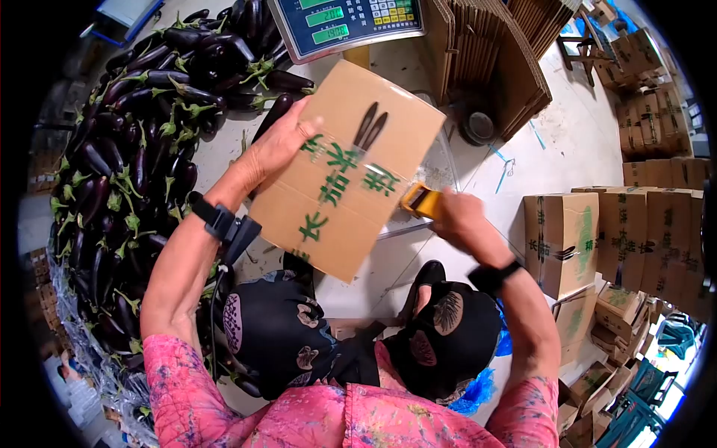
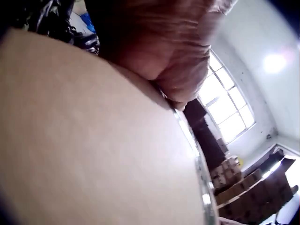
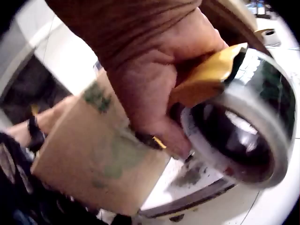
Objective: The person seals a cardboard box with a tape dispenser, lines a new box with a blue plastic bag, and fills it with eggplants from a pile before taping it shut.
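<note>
A cardboard box (image 1: pixel 347 179) with green lettering and a picture of eggplants is held tilted above the lap in the head view. The left hand (image 1: pixel 282 142) grips its upper left edge, thumb on the printed face. Clear tape crosses that face. Right of the box, the right hand (image 1: pixel 461 222) grips a yellow tape dispenser (image 1: pixel 423 201). In the right wrist view the fingers wrap round the yellow handle (image 3: pixel 201 86), with a large tape roll (image 3: pixel 281 122) beside them. The left wrist view shows the left palm (image 2: pixel 154 42) against the plain cardboard (image 2: pixel 98 140).
Many eggplants (image 1: pixel 142 160) lie piled at the left. A scale display (image 1: pixel 347 22) stands at the top, beside flattened cartons (image 1: pixel 497 60). Printed boxes (image 1: pixel 560 243) are stacked at the right. Behind the held box is a metal-edged platform (image 1: pixel 441 168).
</note>
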The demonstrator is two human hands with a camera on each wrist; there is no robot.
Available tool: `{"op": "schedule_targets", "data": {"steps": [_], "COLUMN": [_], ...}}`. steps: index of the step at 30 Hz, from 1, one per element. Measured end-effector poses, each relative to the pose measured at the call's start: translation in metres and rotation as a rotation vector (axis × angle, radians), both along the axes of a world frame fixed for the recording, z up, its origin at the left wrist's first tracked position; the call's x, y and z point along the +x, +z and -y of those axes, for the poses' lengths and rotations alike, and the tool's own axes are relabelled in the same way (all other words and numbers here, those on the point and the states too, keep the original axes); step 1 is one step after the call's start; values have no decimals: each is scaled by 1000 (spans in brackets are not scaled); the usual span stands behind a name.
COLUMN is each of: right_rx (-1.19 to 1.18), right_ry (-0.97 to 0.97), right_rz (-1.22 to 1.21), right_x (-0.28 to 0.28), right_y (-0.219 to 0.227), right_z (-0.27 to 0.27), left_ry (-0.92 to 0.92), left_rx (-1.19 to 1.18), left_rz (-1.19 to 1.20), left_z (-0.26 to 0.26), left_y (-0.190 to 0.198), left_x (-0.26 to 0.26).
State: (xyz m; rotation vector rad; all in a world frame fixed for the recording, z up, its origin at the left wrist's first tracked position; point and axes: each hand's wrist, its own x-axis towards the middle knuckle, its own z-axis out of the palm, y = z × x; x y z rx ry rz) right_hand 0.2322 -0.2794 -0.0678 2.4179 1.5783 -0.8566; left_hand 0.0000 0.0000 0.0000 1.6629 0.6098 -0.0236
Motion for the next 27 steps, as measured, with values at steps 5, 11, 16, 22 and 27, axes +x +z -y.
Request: {"op": "schedule_targets", "data": {"steps": [5, 11, 16, 22, 27], "right_rx": [317, 726, 556, 229, 312], "right_ry": [-739, -954, -757, -666, -578], "right_rz": [-558, -1037, -956, -1024, -1050], "right_x": [61, 70, 52, 42, 18], "right_y": [100, 147, 134, 110, 94], "right_z": [68, 66, 29, -15, -57], "left_ry": [-150, -472, -435, 323, 235], "left_rx": [444, 959, 941, -189, -1083], "left_rz": [142, 245, 409, -178, -261], "left_z": [58, 131, 114, 76, 125], "left_y": [-2, -25, -55, -139, -197], "left_x": [20, 64, 53, -66, -120]}}
